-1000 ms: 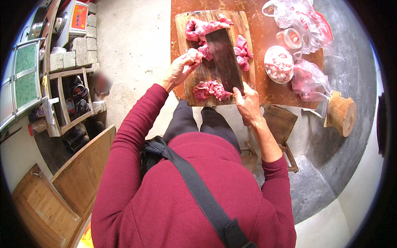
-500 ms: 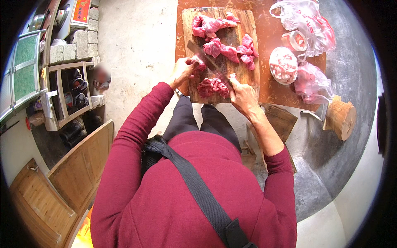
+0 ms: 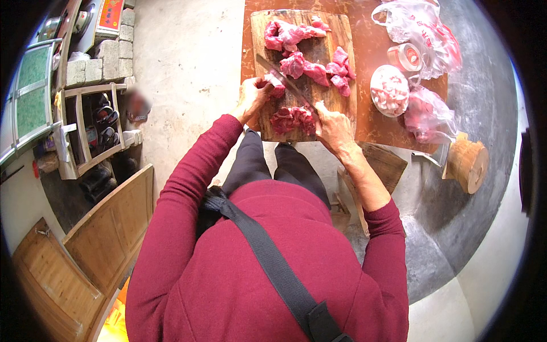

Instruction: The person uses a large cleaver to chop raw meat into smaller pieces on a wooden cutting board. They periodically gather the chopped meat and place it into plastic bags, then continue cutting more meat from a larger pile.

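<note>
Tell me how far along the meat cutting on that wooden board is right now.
Partly through, it seems. Done: a small pile of cut pieces near the board's front edge, and a bowl of pale pieces beside the cutting board. In hand: the right hand holds the knife over a chunk pinned by the left hand. Left: several large red chunks farther up the board.

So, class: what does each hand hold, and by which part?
The right hand holds a knife by its handle, blade across the cutting board. The left hand pinches a piece of raw meat at its end.
</note>
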`<state>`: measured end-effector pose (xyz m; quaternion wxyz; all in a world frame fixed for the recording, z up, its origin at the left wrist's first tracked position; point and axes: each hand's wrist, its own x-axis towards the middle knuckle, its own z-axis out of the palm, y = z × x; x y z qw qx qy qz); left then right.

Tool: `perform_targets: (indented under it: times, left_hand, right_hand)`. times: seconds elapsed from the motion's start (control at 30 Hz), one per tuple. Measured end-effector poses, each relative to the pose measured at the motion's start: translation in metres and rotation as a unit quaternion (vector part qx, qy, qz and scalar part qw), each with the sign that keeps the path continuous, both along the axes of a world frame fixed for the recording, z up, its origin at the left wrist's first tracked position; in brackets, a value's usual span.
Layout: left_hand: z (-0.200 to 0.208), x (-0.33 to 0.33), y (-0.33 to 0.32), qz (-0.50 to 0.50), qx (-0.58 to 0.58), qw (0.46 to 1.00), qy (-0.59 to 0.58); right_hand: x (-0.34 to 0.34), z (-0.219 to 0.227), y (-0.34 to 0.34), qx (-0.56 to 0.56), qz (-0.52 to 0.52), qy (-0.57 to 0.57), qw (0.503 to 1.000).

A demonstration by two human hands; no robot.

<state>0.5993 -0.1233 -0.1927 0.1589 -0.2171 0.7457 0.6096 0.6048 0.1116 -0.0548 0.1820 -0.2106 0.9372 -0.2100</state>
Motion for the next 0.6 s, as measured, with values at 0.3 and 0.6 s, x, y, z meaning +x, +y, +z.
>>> perform_targets:
  times: [0.3,0.6]
  left_hand:
    - [-0.004,0.0,0.002,0.031,-0.08,0.994,0.07]
    - [0.038,0.0,0.025,-0.003,-0.241,0.931,0.274]
  right_hand:
    - [-0.018,-0.016,-0.009,0.031,-0.01,-0.028,0.999]
    - [-0.012,-0.014,-0.009,0.004,-0.007,-0.025,1.0]
